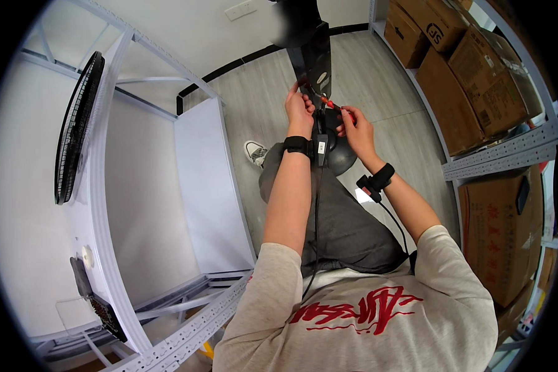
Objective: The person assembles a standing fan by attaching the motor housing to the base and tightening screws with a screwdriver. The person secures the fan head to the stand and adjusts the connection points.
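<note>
In front of me stands a black appliance column (319, 59), probably a fan stand, with an oval label on it and a dark rounded part low down. My right hand (358, 131) is closed around a screwdriver (330, 103) with a red handle, its shaft pointing up and left at the column. My left hand (299, 113) is at the column's left edge, index finger stretched along it and the other fingers curled against it. What those fingers press on is partly hidden. Both wrists wear black straps with small devices; cables run back from them.
On the white shelf (115, 248) at left stands a round black fan grille (79, 127), with small dark items nearer me. Cardboard boxes (449, 99) fill the rack at right. A white wall with a socket (240, 10) is ahead; the floor (378, 80) is grey.
</note>
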Tool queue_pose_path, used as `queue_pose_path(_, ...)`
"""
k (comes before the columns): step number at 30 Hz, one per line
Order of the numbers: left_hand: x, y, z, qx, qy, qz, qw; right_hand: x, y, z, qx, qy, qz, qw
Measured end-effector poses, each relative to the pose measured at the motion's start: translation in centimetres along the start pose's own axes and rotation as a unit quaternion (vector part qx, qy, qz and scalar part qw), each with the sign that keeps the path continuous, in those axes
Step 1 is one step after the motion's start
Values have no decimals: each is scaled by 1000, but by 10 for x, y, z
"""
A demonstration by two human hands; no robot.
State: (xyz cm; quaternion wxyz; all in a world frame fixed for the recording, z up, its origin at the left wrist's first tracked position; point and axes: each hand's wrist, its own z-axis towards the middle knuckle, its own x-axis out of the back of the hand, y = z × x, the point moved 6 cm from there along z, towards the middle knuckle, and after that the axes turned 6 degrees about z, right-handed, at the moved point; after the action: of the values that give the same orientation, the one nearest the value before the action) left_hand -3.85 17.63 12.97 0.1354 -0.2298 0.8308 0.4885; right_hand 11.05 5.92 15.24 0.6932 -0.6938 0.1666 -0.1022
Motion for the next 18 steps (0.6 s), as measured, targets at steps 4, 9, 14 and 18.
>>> queue_pose_path(4, 2, 2, 4, -8, -12, 8, 1000, 0, -22, 0, 147, -20, -150, 978)
queue_pose_path(9, 1, 4, 3, -12, -23, 10, 1000, -1, -35, -8, 272, -41, -221, 936)
queue_pose_path(14, -1, 4, 1, -2, -16, 7, 1000, 2, -30, -7, 287, -45, -216, 932)
queue_pose_path(18, 1, 4, 4, 6, -20, 3, 1000, 3, -1, 0, 22, -78, -77, 994)
